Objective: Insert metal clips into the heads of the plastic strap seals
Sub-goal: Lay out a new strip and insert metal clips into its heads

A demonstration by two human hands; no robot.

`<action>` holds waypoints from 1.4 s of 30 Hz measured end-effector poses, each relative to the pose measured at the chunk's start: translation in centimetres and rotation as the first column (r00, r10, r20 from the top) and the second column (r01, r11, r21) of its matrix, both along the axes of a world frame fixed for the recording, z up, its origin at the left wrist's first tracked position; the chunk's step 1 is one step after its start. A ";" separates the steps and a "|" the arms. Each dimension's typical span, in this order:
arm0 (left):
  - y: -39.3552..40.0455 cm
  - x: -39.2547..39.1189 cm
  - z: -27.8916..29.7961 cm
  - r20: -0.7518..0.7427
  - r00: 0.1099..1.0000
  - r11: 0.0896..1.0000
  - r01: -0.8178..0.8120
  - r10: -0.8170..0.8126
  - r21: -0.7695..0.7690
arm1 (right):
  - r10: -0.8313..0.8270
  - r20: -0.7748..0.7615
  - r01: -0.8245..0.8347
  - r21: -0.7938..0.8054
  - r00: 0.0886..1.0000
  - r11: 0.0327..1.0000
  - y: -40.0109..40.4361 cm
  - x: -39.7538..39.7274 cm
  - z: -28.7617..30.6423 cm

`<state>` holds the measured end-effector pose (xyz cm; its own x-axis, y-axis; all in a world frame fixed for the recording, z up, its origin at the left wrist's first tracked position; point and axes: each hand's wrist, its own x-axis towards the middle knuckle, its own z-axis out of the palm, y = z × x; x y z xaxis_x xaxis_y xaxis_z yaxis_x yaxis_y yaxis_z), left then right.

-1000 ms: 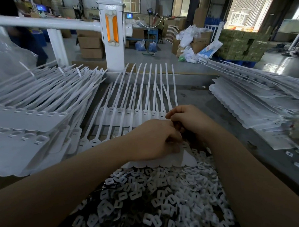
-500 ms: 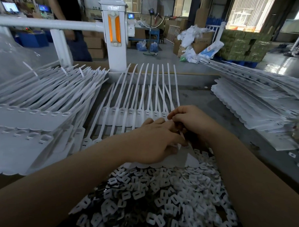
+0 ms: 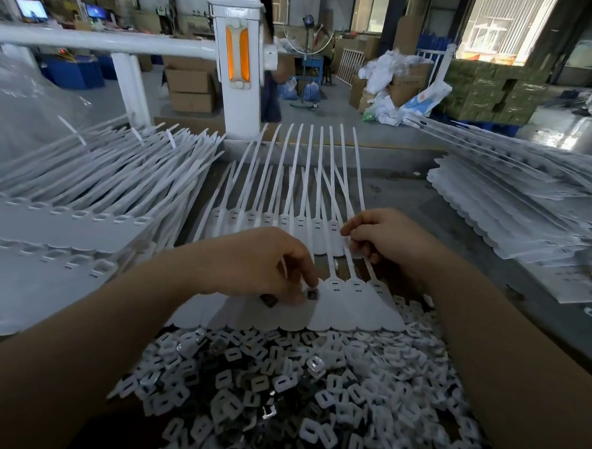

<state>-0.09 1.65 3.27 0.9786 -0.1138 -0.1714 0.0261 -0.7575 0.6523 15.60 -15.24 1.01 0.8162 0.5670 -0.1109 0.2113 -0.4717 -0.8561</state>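
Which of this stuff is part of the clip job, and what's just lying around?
In the job: left hand, right hand, metal clip, seal sheet, clip pile.
Lying about: left stack, right stack, cartons.

Daylit, motion-blurred, wide-angle edge distortion

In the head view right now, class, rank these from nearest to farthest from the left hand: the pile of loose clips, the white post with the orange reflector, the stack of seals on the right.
1. pile of loose clips, just below the left hand.
2. stack of seals, right side.
3. white post, far behind.
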 end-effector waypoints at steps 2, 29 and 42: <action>-0.4 -0.2 0.1 0.002 1.000 0.999 0.018 -0.018 0.036 | -0.002 0.004 0.002 -0.003 1.000 1.000 0.0 -0.1 0.0; -0.9 0.7 -1.5 0.236 0.966 0.972 -0.149 0.104 0.181 | 0.007 0.027 -0.005 -0.045 1.000 0.999 -0.1 -0.4 0.3; 3.1 -1.8 3.5 -0.026 0.996 0.988 -0.080 0.084 0.129 | 0.181 0.078 -0.171 -0.124 0.980 0.978 -0.7 0.1 0.9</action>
<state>-1.86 4.75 6.73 0.9776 -0.0083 -0.2103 0.1109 -0.8290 0.5481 15.70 -15.98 1.94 0.7143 0.6902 -0.1159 0.3724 -0.5150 -0.7720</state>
